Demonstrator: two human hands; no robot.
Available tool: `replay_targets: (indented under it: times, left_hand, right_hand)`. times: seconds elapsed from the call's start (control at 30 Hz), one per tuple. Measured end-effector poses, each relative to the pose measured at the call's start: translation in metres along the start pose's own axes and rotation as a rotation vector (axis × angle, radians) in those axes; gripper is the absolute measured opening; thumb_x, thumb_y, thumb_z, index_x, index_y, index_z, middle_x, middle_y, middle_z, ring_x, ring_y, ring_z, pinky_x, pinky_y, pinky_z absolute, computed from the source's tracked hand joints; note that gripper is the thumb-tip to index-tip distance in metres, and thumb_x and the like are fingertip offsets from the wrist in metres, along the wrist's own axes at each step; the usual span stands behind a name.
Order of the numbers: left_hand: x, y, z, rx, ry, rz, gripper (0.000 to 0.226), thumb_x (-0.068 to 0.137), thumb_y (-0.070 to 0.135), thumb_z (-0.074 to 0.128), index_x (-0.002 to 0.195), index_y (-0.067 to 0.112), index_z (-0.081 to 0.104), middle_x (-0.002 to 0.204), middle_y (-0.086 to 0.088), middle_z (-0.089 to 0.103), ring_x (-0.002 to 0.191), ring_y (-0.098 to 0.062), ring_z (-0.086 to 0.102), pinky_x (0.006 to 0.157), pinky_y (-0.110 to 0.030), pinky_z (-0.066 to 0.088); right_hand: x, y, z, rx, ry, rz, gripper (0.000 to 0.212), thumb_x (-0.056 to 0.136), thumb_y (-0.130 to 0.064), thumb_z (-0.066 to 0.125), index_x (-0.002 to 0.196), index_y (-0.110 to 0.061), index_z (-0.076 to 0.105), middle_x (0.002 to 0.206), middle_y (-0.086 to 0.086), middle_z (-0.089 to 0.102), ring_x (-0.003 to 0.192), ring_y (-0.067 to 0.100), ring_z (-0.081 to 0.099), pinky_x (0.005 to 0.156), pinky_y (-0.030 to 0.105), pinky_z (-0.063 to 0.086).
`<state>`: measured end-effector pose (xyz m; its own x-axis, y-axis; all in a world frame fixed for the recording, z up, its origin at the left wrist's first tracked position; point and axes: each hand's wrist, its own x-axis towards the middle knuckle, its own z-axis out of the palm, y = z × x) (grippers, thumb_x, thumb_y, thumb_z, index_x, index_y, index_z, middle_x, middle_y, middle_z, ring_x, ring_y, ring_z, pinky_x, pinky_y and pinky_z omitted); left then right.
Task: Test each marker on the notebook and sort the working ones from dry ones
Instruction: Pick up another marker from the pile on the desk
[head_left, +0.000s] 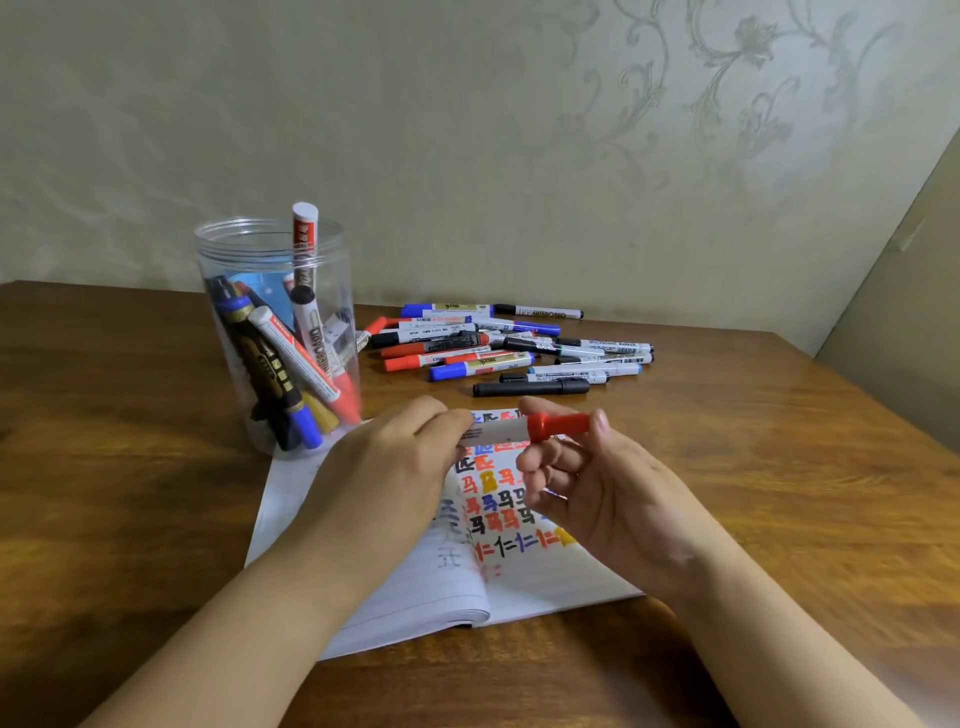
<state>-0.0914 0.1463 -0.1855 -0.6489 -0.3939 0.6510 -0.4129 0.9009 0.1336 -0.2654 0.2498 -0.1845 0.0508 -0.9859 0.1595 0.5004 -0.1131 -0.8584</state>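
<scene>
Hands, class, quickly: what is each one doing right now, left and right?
Left hand: holds the white barrel of the red-capped marker.
Right hand: pinches the marker's red cap.

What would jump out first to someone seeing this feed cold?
Front and centre, the left hand and right hand hold a white marker by its body and red cap above an open notebook filled with red, blue, black and yellow test marks. To the left stands a clear jar stuffed with markers, and behind the notebook a loose pile of markers lies on the wooden table.
</scene>
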Motion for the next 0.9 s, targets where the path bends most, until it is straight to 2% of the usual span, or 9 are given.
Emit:
replay_targets:
  times: [0.17,0.37,0.47,0.53,0.63,0.7,0.8,0.9]
  left_hand:
    - [0.002,-0.001,-0.004,-0.003,0.037,0.043,0.035,0.067,-0.001,0.075,0.101,0.006,0.068,0.084,-0.007,0.064,0.075,-0.024,0.062,0.055,-0.037,0.054]
    - [0.002,0.000,-0.008,-0.073,0.040,0.049,0.032,0.066,-0.002,0.077,0.096,0.005,0.070,0.079,-0.006,0.064,0.073,-0.022,0.061,0.055,-0.034,0.054]
    - [0.003,0.003,-0.009,-0.073,0.053,0.040,0.018,0.079,0.019,0.064,0.092,0.008,0.070,0.078,-0.003,0.064,0.072,-0.020,0.059,0.055,-0.031,0.051]
    - [0.004,0.008,-0.011,-0.045,0.051,0.015,0.029,0.083,0.034,0.049,0.087,0.013,0.069,0.077,0.001,0.064,0.069,-0.018,0.056,0.053,-0.030,0.048]
    - [0.003,0.016,-0.012,0.011,0.030,-0.056,0.032,0.086,0.036,0.039,0.086,0.018,0.065,0.077,0.005,0.063,0.058,-0.017,0.058,0.045,-0.026,0.040]
    - [0.001,0.018,-0.010,0.006,0.023,-0.106,0.028,0.087,0.035,0.041,0.088,0.019,0.064,0.080,0.006,0.063,0.053,-0.017,0.058,0.041,-0.024,0.037]
    - [0.000,0.017,-0.005,-0.198,0.000,-0.180,0.014,0.090,0.025,0.055,0.095,0.015,0.063,0.091,0.004,0.062,0.070,-0.018,0.060,0.053,-0.024,0.043]
    - [0.001,0.017,-0.002,-0.266,0.019,-0.204,0.016,0.088,0.020,0.057,0.103,0.015,0.062,0.100,0.004,0.058,0.080,-0.011,0.054,0.063,-0.014,0.036]
  right_hand:
    - [0.002,0.004,-0.001,0.167,-0.016,0.058,0.055,0.080,-0.039,0.071,0.125,-0.010,0.061,0.092,0.010,0.067,0.082,0.016,0.064,0.079,0.030,0.053]
    - [0.001,0.008,-0.002,0.215,0.038,0.045,0.053,0.069,-0.033,0.082,0.114,-0.008,0.068,0.086,0.012,0.069,0.074,0.016,0.065,0.074,0.028,0.055]
    - [0.002,0.008,0.001,0.230,0.082,0.024,0.051,0.065,-0.033,0.084,0.107,-0.008,0.070,0.078,0.010,0.068,0.067,0.015,0.063,0.069,0.028,0.054]
    - [0.003,0.009,0.003,0.237,0.087,0.014,0.050,0.067,-0.034,0.082,0.107,-0.007,0.070,0.076,0.010,0.067,0.066,0.016,0.062,0.069,0.028,0.053]
    - [0.004,0.011,0.006,0.195,0.029,0.025,0.049,0.074,-0.036,0.076,0.113,-0.008,0.067,0.082,0.011,0.067,0.073,0.016,0.062,0.077,0.029,0.053]
    - [0.004,0.013,0.008,0.175,0.012,0.035,0.049,0.076,-0.037,0.075,0.115,-0.009,0.066,0.084,0.010,0.067,0.077,0.016,0.062,0.080,0.028,0.052]
    - [0.004,0.014,0.011,0.170,-0.002,0.030,0.047,0.078,-0.037,0.073,0.117,-0.011,0.065,0.087,0.010,0.066,0.079,0.017,0.062,0.082,0.029,0.052]
    - [0.003,0.014,0.012,0.148,-0.016,0.023,0.047,0.080,-0.037,0.071,0.120,-0.013,0.063,0.094,0.012,0.067,0.084,0.018,0.063,0.080,0.031,0.052]
